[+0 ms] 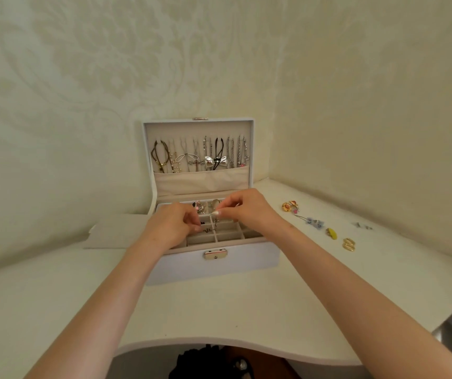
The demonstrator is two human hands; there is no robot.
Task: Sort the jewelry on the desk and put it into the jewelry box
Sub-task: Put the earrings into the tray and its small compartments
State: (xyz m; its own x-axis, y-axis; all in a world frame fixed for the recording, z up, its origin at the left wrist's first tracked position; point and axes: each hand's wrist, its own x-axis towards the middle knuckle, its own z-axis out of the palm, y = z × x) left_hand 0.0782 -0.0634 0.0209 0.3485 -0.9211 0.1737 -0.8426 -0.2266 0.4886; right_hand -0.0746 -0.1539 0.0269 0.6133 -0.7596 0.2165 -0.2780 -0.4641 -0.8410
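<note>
Right hand [246,210] fingers [226,212] pinch tiny earring [215,213] over jewelry box [213,265] at 12 o'clock, left hand [174,222] grip unclear; likely light, slippery, so pinch firmly.

White desk [219,310] across the lower view, its front edge curving in a soft wave, tucked right into a corner. Behind the desk a wall [82,77] in cream damask wallpaper, and to its right a second wall [383,105], both softly lit, the right one warmer. Under the desk's front edge, brown floor [268,363] beside a dark shape [200,362], too dim to name.
</note>
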